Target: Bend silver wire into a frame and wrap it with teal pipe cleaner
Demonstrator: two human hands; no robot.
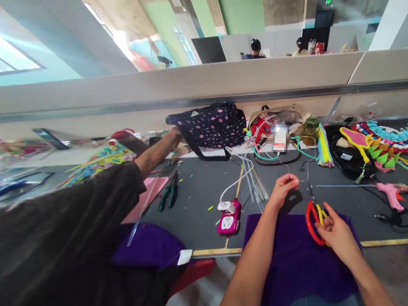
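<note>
my l hand (pixel 283 187), fed to me via the head cam, has thumb + fingertips pressed together on a thin pale strand (pixel 307 172), which runs out to the r of the fingertips and bends up and away from me. my r hand (pixel 339 238) is clamped on the scissors (pixel 308 214), fingers round the yellow handle side, red ring nearer the l hand. blades point away from me, tips just beside the strand; can't tell if they touch it, or if the blades are fully together.

progress, as i judge it: early-ish. done: strand's in grip, scissors in hand. not done afaict: no snip, the strand looks unbroken where i can follow it, approx, since it's v. fine and fades against the clutter. how much work is left, can't tell; no finished piece in either hand.

purple cloth (pixel 287 263) lies under both forearms. thin rods (pixel 256 182) are just l of the l hand, phone (pixel 280 140) beyond it, glue gun (pixel 390 193) off to the r of the r hand. co-worker's arm (pixel 154 155) is well l of my l hand, reaching toward the spotted bag (pixel 213 125).
</note>
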